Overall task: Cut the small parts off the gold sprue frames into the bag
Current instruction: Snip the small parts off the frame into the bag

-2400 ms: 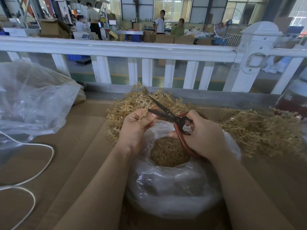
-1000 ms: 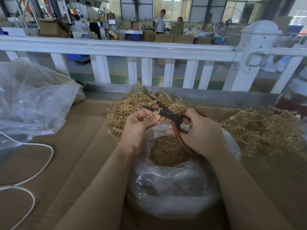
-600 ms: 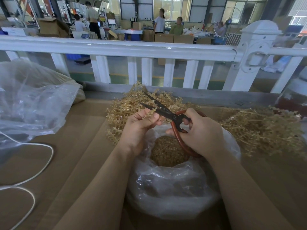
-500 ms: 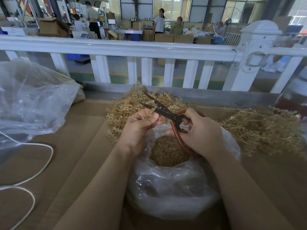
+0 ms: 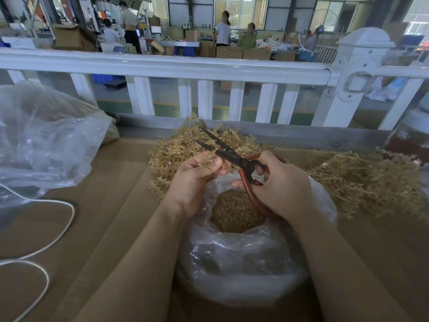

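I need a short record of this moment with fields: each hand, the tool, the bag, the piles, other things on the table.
left hand: pinches a small gold frame piece above the bag
right hand: grips the scissors by their red handles
scissors: blades open, at the frame piece
bag: clear plastic, open, with cut gold parts inside
piles: gold frames behind the left hand and at the right
other: large clear bag and white cord at the left
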### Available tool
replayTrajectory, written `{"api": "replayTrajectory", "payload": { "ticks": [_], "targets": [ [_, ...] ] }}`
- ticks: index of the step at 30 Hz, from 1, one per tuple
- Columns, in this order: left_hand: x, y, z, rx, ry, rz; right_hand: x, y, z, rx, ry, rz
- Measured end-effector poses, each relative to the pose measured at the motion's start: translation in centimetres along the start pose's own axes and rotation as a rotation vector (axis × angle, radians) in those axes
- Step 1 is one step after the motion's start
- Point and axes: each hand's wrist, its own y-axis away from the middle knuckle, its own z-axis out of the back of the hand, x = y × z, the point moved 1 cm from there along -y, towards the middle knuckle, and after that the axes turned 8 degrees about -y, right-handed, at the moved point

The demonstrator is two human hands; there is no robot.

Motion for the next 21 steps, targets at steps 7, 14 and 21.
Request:
{"api": "replayTrajectory", "payload": {
  "ticks": [7,14,21],
  "targets": [
    [-0.1,0.0,-0.2,0.005,0.035,0.021,-0.7,-0.1,-0.5,-0.019,0.032,0.011],
    [0.1,-0.5,0.5,-0.254,0.029,0.122,-1.2,0.1,-0.5,0.000,0.001,0.037],
    [0.1,-0.6,0.4,-0.270,0.024,0.143,-1.7,-0.1,-0.8,0.053,-0.031,-0.047]
  ]
}}
